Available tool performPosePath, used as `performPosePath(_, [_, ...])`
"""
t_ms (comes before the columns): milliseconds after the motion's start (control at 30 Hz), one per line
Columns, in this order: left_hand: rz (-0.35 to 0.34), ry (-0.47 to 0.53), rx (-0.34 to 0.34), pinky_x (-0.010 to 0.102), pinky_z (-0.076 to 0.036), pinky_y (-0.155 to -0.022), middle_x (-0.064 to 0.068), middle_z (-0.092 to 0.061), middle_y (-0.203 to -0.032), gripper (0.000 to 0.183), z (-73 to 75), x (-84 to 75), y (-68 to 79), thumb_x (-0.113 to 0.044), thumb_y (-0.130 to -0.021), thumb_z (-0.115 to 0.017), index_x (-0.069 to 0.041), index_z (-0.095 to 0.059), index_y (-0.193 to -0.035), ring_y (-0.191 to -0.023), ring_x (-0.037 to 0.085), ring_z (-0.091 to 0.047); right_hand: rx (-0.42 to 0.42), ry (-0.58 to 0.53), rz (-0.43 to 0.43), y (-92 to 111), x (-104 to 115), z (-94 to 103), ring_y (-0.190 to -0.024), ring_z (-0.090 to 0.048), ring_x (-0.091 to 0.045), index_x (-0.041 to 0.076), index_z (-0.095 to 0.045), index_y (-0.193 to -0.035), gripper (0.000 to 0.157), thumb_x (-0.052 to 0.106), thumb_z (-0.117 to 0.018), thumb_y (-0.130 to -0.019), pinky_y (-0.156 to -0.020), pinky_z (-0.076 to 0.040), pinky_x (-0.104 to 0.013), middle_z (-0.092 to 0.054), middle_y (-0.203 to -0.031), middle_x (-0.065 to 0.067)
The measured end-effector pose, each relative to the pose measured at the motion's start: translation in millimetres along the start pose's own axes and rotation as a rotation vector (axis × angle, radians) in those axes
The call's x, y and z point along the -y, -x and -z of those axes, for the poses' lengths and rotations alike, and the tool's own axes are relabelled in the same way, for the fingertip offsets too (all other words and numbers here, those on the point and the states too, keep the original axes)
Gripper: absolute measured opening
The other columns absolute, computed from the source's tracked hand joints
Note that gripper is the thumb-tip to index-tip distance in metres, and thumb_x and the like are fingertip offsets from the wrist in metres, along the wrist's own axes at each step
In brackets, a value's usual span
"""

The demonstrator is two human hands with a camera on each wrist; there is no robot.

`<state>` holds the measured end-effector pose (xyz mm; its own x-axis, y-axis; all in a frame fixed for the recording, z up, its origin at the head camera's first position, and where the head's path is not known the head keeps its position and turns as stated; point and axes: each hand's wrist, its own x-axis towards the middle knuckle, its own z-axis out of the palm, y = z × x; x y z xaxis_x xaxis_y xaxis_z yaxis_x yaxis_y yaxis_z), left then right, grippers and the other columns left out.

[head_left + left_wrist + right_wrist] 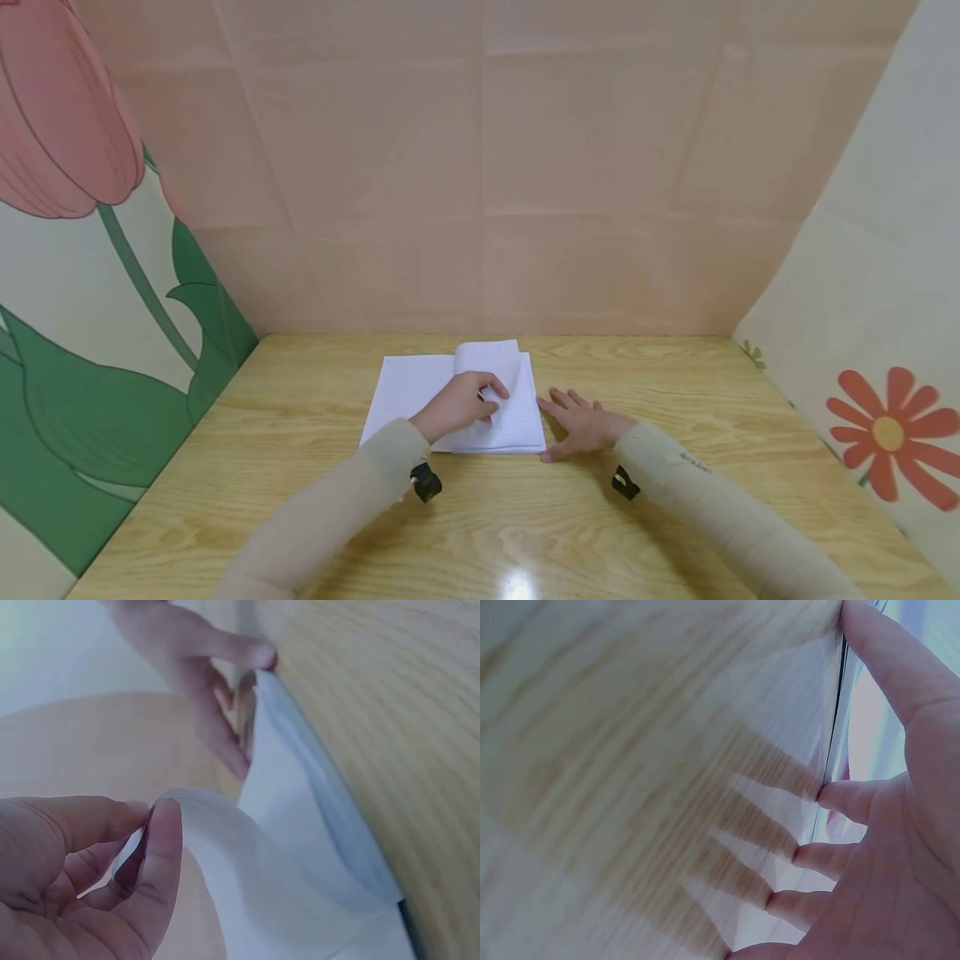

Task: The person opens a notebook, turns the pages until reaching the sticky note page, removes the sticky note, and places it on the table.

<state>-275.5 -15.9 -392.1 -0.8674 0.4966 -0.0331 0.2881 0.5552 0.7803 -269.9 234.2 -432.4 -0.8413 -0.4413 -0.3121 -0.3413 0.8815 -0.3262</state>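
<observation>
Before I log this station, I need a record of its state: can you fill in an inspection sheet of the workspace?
Surface: light wooden table, glossy, with a glare spot near the front edge.
Job's things: open white paper notebook lying flat; one white page lifted and curled over.
Clutter: nothing seen.
Hands: left hand pinches the curled page between thumb and fingers; right hand lies flat on the table, fingers spread, fingertips at the notebook's right edge.
Cables: nothing seen; a small black device sits at each wrist.
Surroundings: pink panelled back wall; side panels painted with a tulip and a red flower.
</observation>
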Motion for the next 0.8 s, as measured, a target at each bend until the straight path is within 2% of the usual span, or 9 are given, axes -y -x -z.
performPosePath(200, [-0.001,0.000,-0.072,0.028,-0.053,-0.063,0.010,-0.060,-0.093,0.013,19.6,-3.4,9.6,-0.006,-0.090,-0.064,-0.014,-0.068,-0.099,-0.068,0.017,-0.067,0.010,-0.005,0.002,-0.5,-0.4,0.3,-0.145,-0.003,-0.050,0.011,-0.018,-0.155,0.103,0.060,-0.069,-0.079,-0.104,-0.006,-0.076,-0.006,-0.160,-0.023])
performPosePath(400, [-0.009,0.043,-0.128,0.035,-0.057,-0.067,0.010,-0.056,-0.094,0.012,35.7,-2.3,22.7,-0.006,-0.090,-0.064,-0.013,-0.067,-0.099,-0.066,0.016,-0.064,0.021,-0.011,0.000,-0.7,-0.2,1.0,-0.145,-0.002,-0.049,0.011,-0.017,-0.155,0.103,0.060,-0.068,-0.080,-0.105,-0.005,-0.076,-0.005,-0.160,-0.022])
performPosePath(667, [0.020,0.050,-0.214,0.041,-0.057,-0.069,0.010,-0.056,-0.089,0.012,51.9,9.1,43.8,-0.006,-0.089,-0.066,-0.009,-0.067,-0.100,-0.063,0.014,-0.064,0.024,-0.012,0.023,-0.2,-1.3,-2.2,-0.145,-0.002,-0.049,0.011,-0.016,-0.155,0.103,0.060,-0.068,-0.080,-0.104,-0.005,-0.076,-0.004,-0.160,-0.024])
performPosePath(800, [0.005,0.033,-0.259,0.037,-0.058,-0.066,0.011,-0.058,-0.086,0.012,62.0,13.6,54.8,-0.005,-0.088,-0.066,-0.006,-0.067,-0.100,-0.060,0.013,-0.064,0.020,-0.016,0.013,1.1,-2.2,-1.0,-0.145,-0.001,-0.048,0.012,-0.016,-0.155,0.103,0.059,-0.068,-0.080,-0.105,-0.004,-0.076,-0.004,-0.160,-0.023])
